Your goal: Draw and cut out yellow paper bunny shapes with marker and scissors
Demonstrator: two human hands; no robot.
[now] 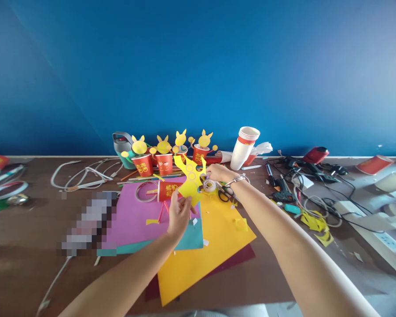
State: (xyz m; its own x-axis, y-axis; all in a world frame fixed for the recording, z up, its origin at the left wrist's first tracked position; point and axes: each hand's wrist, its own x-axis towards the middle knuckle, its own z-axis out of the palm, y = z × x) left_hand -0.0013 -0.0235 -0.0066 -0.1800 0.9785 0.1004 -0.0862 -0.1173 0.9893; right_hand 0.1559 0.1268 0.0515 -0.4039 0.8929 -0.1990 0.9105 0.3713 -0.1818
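My left hand point(180, 213) pinches the lower edge of a cut yellow paper point(190, 178) with drawn circles on it, held up over the coloured sheets. My right hand point(218, 173) is just right of the paper, above a roll of tape point(209, 186); its fingertips are partly hidden, so what they touch is unclear. Beside the tape lie black-handled scissors point(223, 196). A red cup point(166, 192) lies on its side left of the yellow paper. Behind stand several red cups point(143, 165) with yellow eared paper heads.
Purple paper point(128, 211) and orange-yellow paper point(185, 273) cover the middle of the brown table point(237, 281). A stack of white cups point(242, 149) stands at the back. To the right are a glue gun point(284, 191), cables and a power strip point(376, 229); white cables lie left.
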